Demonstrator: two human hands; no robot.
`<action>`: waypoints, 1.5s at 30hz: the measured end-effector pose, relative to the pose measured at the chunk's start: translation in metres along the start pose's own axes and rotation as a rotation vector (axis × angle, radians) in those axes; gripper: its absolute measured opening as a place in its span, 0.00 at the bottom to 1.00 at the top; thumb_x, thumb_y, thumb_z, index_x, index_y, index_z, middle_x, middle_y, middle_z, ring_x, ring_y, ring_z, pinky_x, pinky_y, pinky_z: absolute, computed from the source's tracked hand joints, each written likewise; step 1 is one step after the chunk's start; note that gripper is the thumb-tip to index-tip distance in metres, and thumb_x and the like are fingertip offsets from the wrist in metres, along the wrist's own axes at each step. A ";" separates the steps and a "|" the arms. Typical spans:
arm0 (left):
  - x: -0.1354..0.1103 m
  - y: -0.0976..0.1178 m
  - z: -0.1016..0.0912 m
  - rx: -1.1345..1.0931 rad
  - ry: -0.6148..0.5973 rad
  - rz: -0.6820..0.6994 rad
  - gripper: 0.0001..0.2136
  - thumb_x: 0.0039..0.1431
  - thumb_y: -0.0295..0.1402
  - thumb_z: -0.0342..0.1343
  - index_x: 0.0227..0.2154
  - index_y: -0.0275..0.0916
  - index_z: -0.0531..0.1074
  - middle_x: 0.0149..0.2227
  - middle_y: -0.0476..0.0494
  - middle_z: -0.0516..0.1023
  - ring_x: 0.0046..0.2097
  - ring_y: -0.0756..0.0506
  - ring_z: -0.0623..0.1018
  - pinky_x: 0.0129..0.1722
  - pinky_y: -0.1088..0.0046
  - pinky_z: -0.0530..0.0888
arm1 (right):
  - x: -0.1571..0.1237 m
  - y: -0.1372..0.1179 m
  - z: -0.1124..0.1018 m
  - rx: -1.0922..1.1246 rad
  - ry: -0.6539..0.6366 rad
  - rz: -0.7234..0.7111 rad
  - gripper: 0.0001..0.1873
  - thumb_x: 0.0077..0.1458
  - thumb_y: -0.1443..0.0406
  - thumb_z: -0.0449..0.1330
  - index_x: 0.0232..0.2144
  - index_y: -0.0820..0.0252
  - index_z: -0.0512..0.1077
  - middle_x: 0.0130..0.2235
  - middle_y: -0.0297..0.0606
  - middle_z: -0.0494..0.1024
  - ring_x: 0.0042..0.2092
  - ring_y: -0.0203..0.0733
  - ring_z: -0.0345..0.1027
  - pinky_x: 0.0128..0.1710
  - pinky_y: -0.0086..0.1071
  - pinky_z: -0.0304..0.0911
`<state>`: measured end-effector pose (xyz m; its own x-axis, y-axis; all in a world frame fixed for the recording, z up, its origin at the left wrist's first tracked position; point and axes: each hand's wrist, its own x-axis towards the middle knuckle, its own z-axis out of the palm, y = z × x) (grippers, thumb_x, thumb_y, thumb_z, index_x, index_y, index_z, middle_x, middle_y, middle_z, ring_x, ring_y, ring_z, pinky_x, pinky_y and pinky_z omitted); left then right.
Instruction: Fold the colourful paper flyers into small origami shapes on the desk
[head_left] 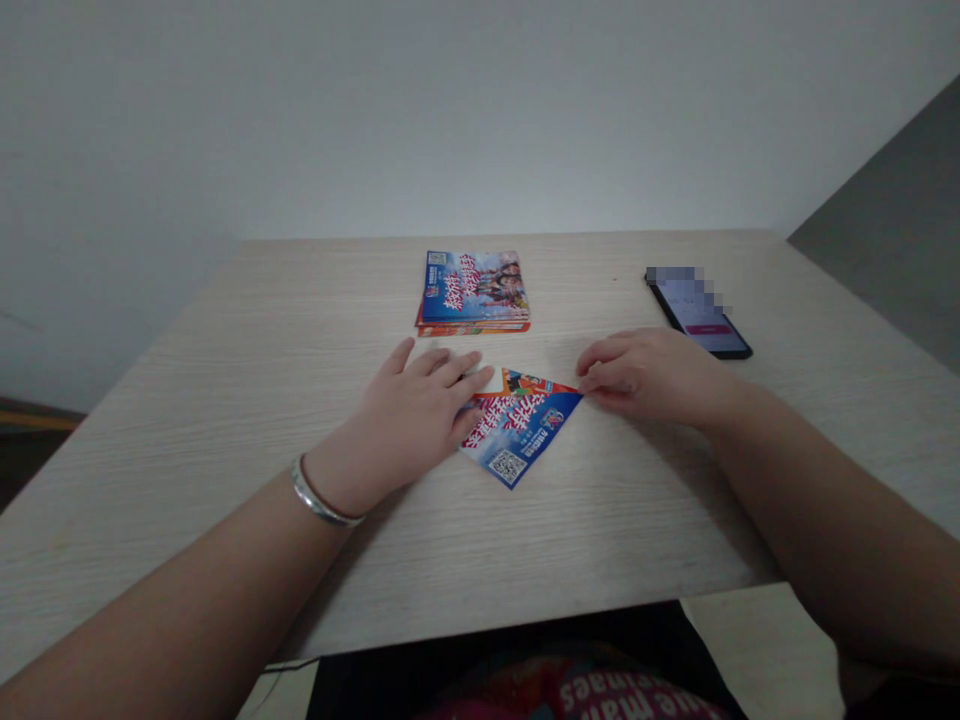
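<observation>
A folded printed leaflet (525, 425), blue with red and white lettering and a QR code, lies on the table in front of me. One of its flaps is turned over, showing orange and white. My left hand (420, 410) rests flat on its left part, fingers spread, covering that side. The fingers of my right hand (637, 375) are pinched together at the leaflet's pointed right corner. Beyond my hands sits a stack of similar leaflets (480, 285), with orange edges showing at its front.
A smartphone (697, 310) with its screen lit lies at the right, beyond my right hand. The pale wood-grain table (225, 400) meets a white wall (480, 120) at its back edge. My lap shows below the front edge.
</observation>
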<state>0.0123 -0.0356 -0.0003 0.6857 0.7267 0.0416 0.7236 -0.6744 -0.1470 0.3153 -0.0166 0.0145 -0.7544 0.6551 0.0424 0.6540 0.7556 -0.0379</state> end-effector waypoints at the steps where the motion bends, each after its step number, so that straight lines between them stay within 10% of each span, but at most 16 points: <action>1: 0.000 0.000 0.000 -0.001 0.004 0.001 0.21 0.70 0.40 0.43 0.62 0.43 0.64 0.64 0.41 0.66 0.61 0.34 0.68 0.62 0.43 0.56 | -0.001 0.000 -0.001 -0.001 -0.002 0.004 0.08 0.57 0.66 0.60 0.34 0.53 0.80 0.43 0.34 0.81 0.39 0.40 0.74 0.37 0.34 0.63; 13: 0.002 -0.008 0.015 0.011 0.100 0.048 0.21 0.71 0.40 0.41 0.62 0.41 0.63 0.65 0.37 0.63 0.63 0.33 0.65 0.62 0.46 0.60 | -0.003 -0.003 -0.001 0.036 0.050 0.087 0.09 0.59 0.62 0.58 0.31 0.57 0.78 0.41 0.37 0.81 0.41 0.44 0.75 0.40 0.37 0.67; 21: 0.013 -0.016 0.015 -0.155 0.169 0.134 0.16 0.69 0.36 0.46 0.51 0.39 0.73 0.49 0.38 0.74 0.50 0.39 0.73 0.54 0.59 0.70 | 0.013 -0.012 0.023 0.079 0.120 -0.054 0.19 0.62 0.59 0.57 0.54 0.57 0.73 0.55 0.42 0.76 0.53 0.48 0.69 0.54 0.44 0.64; 29: 0.008 -0.016 0.004 -0.270 0.112 0.304 0.41 0.50 0.66 0.52 0.53 0.34 0.71 0.53 0.33 0.73 0.53 0.35 0.72 0.56 0.57 0.69 | 0.015 -0.019 0.020 -0.023 0.181 -0.104 0.16 0.65 0.60 0.54 0.44 0.61 0.78 0.44 0.43 0.81 0.43 0.46 0.72 0.43 0.40 0.67; 35: 0.008 -0.011 0.000 -0.225 0.086 0.307 0.15 0.69 0.40 0.48 0.48 0.40 0.75 0.50 0.42 0.78 0.52 0.41 0.76 0.55 0.60 0.71 | 0.015 -0.020 0.021 -0.036 0.209 -0.161 0.17 0.66 0.62 0.52 0.38 0.61 0.79 0.37 0.41 0.82 0.40 0.44 0.71 0.42 0.37 0.66; 45: 0.010 -0.005 0.008 -0.290 0.085 0.243 0.14 0.64 0.35 0.53 0.50 0.36 0.71 0.57 0.37 0.74 0.56 0.39 0.75 0.56 0.56 0.72 | 0.020 -0.028 0.021 -0.147 0.165 -0.187 0.13 0.65 0.66 0.52 0.35 0.61 0.77 0.38 0.43 0.81 0.38 0.43 0.71 0.41 0.37 0.66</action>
<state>0.0147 -0.0240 -0.0074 0.8350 0.5362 0.1236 0.5233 -0.8432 0.1228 0.2805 -0.0249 -0.0041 -0.8512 0.4863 0.1972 0.5145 0.8475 0.1308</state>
